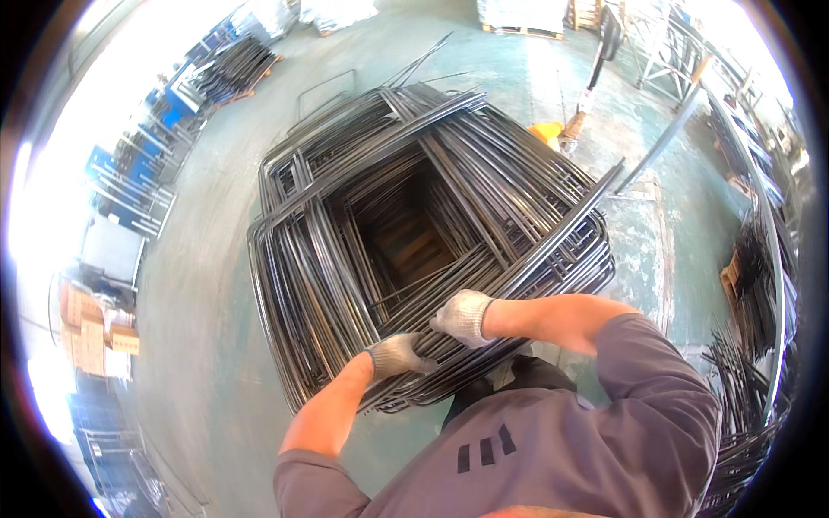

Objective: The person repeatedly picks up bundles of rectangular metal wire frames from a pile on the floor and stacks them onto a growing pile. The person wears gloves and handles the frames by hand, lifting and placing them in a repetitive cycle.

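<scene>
A tall stack of dark bent metal tube frames point(324, 285) stands in front of me, layered crosswise around a deep square opening. Both my hands wear whitish knit gloves and are at the near side of the stack. My left hand point(399, 355) lies across the near tubes, thumb and fingers curled around some of them. A little farther right and higher, my right hand point(465, 318) is closed on a tube of the same near layer. Its fingertips are partly hidden, and which single frame each hand grips cannot be made out.
A loose metal bar point(663, 138) slants upward beyond the stack's right corner, near a yellow object point(546, 132). More dark tubes point(753, 289) lie along the right. Cardboard boxes point(93, 328) and a pallet of dark frames point(233, 71) stand at left.
</scene>
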### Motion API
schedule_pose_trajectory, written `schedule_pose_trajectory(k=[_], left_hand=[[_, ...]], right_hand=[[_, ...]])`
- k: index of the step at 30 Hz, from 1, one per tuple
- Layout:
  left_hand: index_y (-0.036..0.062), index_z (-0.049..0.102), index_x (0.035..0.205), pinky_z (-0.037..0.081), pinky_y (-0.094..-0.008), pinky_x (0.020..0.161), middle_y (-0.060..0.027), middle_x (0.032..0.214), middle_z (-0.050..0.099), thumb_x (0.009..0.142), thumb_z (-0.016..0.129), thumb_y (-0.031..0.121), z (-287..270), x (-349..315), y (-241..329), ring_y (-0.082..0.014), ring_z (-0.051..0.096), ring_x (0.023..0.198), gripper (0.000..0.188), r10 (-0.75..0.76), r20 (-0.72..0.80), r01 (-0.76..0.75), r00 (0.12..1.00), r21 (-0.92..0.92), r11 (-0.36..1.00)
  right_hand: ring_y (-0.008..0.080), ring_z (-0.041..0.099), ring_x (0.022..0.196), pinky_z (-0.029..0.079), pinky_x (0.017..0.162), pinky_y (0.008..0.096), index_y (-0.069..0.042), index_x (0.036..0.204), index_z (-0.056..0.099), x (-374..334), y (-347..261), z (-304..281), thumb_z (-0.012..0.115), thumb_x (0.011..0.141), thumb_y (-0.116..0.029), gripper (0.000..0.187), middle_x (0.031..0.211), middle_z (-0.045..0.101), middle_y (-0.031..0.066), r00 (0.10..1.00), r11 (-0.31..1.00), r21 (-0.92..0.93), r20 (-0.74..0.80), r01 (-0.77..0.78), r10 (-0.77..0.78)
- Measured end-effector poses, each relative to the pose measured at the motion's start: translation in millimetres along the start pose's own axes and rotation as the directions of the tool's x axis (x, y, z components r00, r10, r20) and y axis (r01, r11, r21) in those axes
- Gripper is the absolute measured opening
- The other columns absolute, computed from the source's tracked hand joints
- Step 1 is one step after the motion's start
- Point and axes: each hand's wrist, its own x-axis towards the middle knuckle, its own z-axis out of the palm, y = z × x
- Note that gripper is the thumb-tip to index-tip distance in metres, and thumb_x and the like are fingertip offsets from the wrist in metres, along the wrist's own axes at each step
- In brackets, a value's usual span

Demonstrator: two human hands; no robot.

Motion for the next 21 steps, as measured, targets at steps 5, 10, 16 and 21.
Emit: schedule_pose_trajectory(k=[5, 10, 16, 21], left_hand=[[-0.0073, 0.068, 0.137, 0.062, -0.0342, 0.084, -0.0133, 0.108, 0.079, 0.085, 0.087, 0.008, 3.5, -45.0, 88.0, -0.0184, 0.077, 0.09, 0.057, 0.031, 0.131, 0.033, 0.991, -0.461, 0.887], [-0.0044, 0.067, 0.107, 0.06, -0.0331, 0.06, -0.0107, 0.081, 0.072, 0.085, 0.08, 0.003, -8.2, -67.5, 212.8, -0.0216, 0.072, 0.063, 0.027, 0.058, -0.044, -0.072, 0.997, -0.465, 0.882], [0.0007, 0.065, 0.119, 0.062, -0.0341, 0.063, -0.0086, 0.087, 0.071, 0.096, 0.079, 0.01, -13.9, -37.7, 297.3, -0.0188, 0.073, 0.07, 0.029, 0.219, -0.057, -0.21, 0.974, -0.591, 0.779], [0.002, 0.075, 0.094, 0.063, -0.0332, 0.061, -0.0097, 0.078, 0.074, 0.098, 0.077, 0.02, -3.0, 23.9, 384.2, -0.0204, 0.074, 0.067, 0.019, 0.219, -0.21, -0.302, 0.953, -0.582, 0.755]], right_hand=[[0.0376, 0.08, 0.104, 0.063, 0.092, 0.0503, -0.011, 0.115, 0.079, -70.2, 2.6, -62.8, 0.076, 0.088, -0.014, 0.028, 0.105, 0.082, 0.0138, 0.992, 0.998, -0.042, -0.125, -0.038, 0.033], [0.0302, 0.076, 0.113, 0.054, 0.11, 0.05, -0.009, 0.11, 0.079, -139.2, 37.3, -114.3, 0.074, 0.088, -0.015, 0.023, 0.106, 0.081, 0.0094, 0.693, 0.981, -0.157, -0.72, -0.111, -0.037], [0.0356, 0.07, 0.126, 0.06, 0.109, 0.0503, 0.0, 0.144, 0.058, -181.9, 6.1, -51.3, 0.095, 0.081, -0.005, 0.074, 0.131, 0.07, 0.0194, -0.293, 0.864, 0.472, -0.813, 0.172, 0.503], [0.0261, 0.068, 0.135, 0.06, 0.113, 0.0423, -0.001, 0.155, 0.057, -184.4, -54.4, -2.4, 0.079, 0.088, -0.003, 0.071, 0.145, 0.069, 0.0167, 0.662, 0.256, 0.673, -0.736, 0.694, 0.142]])
